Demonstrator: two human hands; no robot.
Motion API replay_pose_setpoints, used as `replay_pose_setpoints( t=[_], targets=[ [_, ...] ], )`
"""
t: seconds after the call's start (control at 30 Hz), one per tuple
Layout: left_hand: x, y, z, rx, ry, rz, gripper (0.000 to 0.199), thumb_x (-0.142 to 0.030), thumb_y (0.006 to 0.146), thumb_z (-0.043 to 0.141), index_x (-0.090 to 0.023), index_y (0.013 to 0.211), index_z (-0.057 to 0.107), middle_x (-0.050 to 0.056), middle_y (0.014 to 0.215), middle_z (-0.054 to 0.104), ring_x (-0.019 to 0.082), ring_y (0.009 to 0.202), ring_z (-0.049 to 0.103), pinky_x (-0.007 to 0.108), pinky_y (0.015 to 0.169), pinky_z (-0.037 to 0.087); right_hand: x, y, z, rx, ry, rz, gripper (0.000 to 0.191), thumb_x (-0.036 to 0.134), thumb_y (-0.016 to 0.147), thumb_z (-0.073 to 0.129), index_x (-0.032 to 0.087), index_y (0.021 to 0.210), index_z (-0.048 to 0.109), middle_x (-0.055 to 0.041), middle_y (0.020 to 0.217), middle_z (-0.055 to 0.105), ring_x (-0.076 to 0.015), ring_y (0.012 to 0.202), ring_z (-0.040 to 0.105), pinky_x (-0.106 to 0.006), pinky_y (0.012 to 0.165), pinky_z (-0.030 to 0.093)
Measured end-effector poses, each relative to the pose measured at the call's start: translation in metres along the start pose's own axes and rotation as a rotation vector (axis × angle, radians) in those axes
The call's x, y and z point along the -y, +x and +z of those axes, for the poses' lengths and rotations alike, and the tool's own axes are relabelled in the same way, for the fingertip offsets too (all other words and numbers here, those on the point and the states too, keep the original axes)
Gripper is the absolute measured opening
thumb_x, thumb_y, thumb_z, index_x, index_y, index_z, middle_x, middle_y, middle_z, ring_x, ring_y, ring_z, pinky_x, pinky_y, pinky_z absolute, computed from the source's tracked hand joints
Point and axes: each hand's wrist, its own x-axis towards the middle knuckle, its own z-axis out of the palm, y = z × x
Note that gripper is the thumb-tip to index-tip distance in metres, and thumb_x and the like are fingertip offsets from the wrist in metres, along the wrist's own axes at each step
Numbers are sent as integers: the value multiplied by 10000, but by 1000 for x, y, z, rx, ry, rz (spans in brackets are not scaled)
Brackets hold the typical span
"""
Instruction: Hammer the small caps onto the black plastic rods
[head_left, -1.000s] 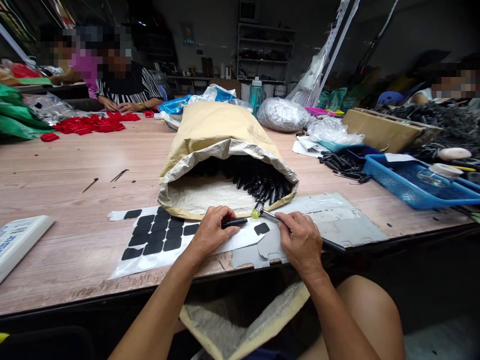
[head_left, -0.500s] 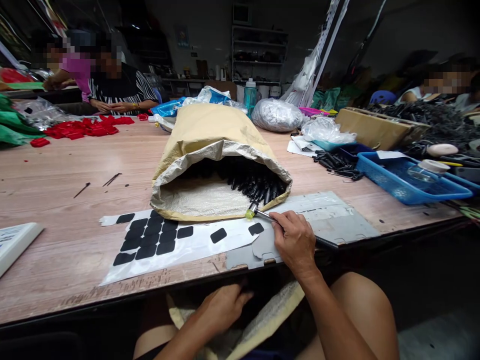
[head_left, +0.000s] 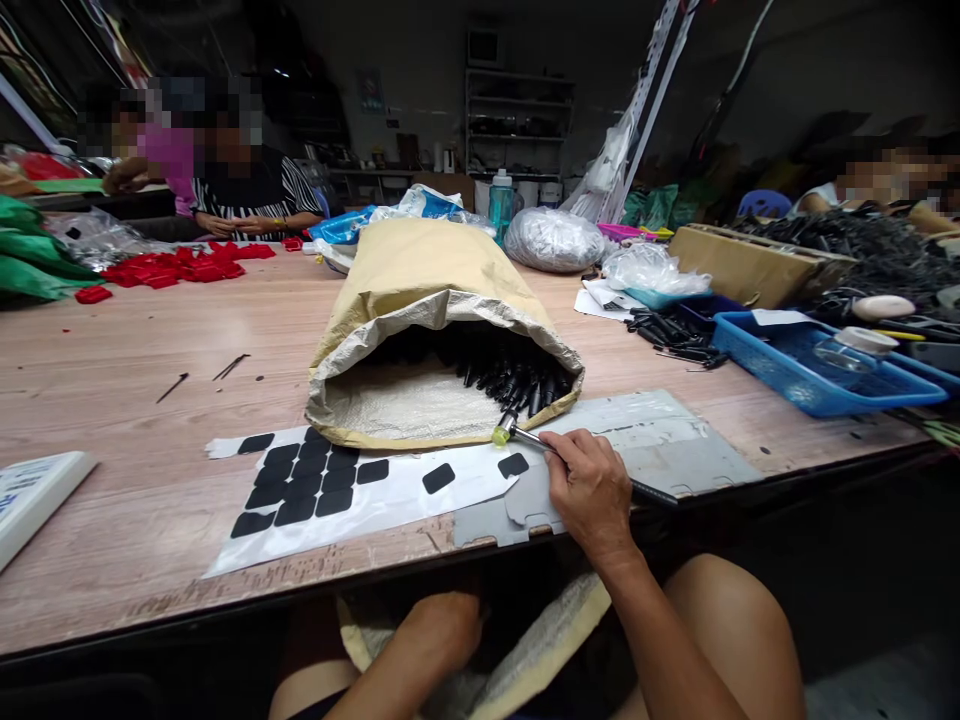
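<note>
In my right hand [head_left: 589, 485] is a small hammer [head_left: 529, 436] with a yellow-tipped head and a black grip. Its head rests by the mouth of a tan woven sack [head_left: 450, 265] lying on its side on the table. Black slender parts [head_left: 517, 380] fill the right of that sack's opening. Below the table edge, my left hand [head_left: 450, 620] reaches down into a second open sack [head_left: 555, 630] between my knees; its fingers are hidden. A white sheet with black rounded-square stickers [head_left: 304, 475] lies in front of the tan sack, overlapping a grey board [head_left: 660, 440].
A blue basket [head_left: 810, 375] holding a jar stands on the right, near loose black parts [head_left: 667, 335]. Red pieces [head_left: 180, 265] are piled at the far left, before seated people. A white box [head_left: 45, 495] sits at the left edge; thin black pieces [head_left: 231, 367] lie nearby.
My left hand has dropped deeper into the lower sack, so its fingers no longer show. My right hand and the hammer stay nearly still; the view has shifted slightly.
</note>
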Motion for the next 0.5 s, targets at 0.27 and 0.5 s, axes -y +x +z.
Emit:
replay_pose_setpoints(
  t=[0.27,0.5],
  targets=[
    [-31,-27,-146,-228,-278,420,413,-520,964,442,-228,936,733,13,804,752,177,712,675,261,637,483,2,0,-1,-8,0,-15,261,193,921,562,270,1121,713,-40,948,663,-215,907,514,-332,790,333],
    [-22,109,-224,-899,-68,-151,304,-282,806,638,-161,1071,722,158,1133,728,310,1044,674,354,810,514,1,0,-2,1,42,6,262,173,907,569,265,1108,709,-33,943,659,-211,917,518,-326,806,350]
  ],
)
